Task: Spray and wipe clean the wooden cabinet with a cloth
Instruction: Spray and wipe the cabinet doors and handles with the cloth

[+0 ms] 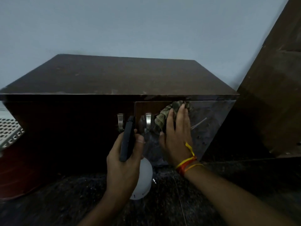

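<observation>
Cabinet (114, 75) of dark wood stands low against a pale wall (130, 25), seen from above through the head camera, with two doors on its near face and a metal handle on each, the left handle (120, 122) and the right handle (148, 120) flanking the seam between the doors. The right door (210, 121) looks wet and streaked, glossy with reflections.

The right hand (176, 137) lies flat on the upper part of that door, fingers straight and close together, pressing a crumpled, mottled cloth (164, 115) against the wood just right of the right handle. The cloth bunches out past the fingertips toward the cabinet's top edge. Red and yellow threads (187, 162) circle the right wrist.

The left hand (125, 162) hovers nearer, in front of the seam, its fingers curled around the dark head of a spray bottle (127, 139), thumb along the right side. The bottle's white body (143, 178) hangs below the palm, over the dark speckled floor (65, 201).

At the far left edge sits a white perforated basket (8, 131). A tall brown wooden panel (273, 95) rises on the right, beside the cabinet.
</observation>
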